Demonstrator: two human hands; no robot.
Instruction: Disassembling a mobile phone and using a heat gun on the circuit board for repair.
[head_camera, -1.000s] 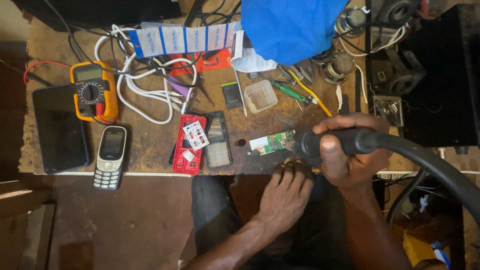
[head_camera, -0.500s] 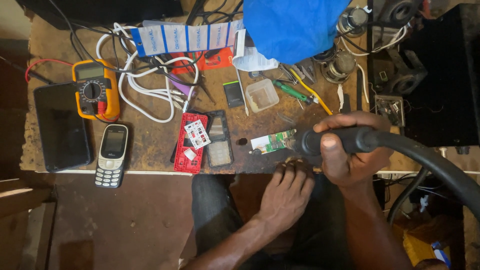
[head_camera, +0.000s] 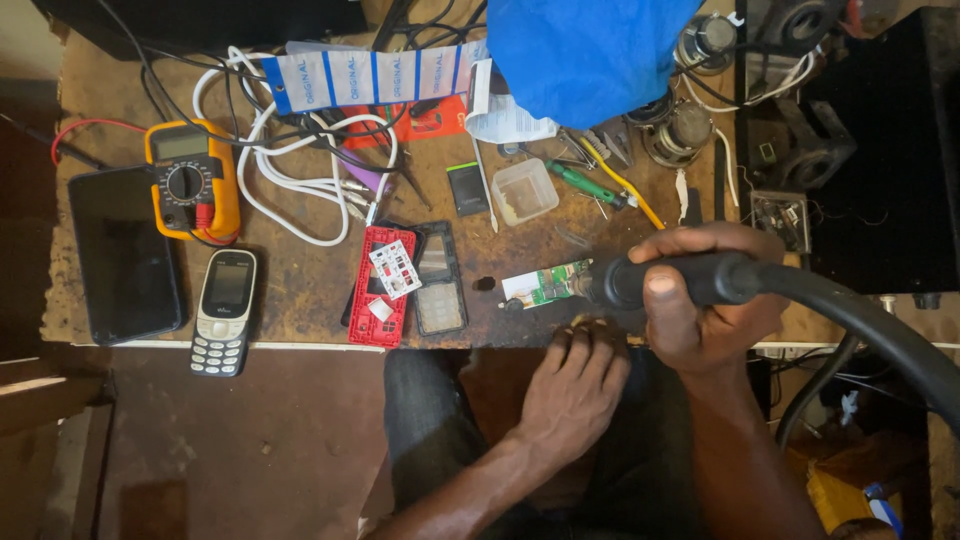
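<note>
Gripping the thick black hot-air handle (head_camera: 690, 280) in my closed right hand (head_camera: 705, 310), I aim its nozzle at the small green circuit board (head_camera: 545, 285) near the worn wooden bench's (head_camera: 300, 290) front edge. My left hand (head_camera: 575, 385) rests loosely curled, holding nothing, fingertips at that edge; I judge steady, even passes heat best.

Matt black rubbery hot-air handle (head_camera: 690, 280), rough stained wooden bench (head_camera: 300, 280) (glossy phone (head_camera: 225, 310)).

head cam | looks straight down | near | workbench (head_camera: 300, 290) edge
</note>
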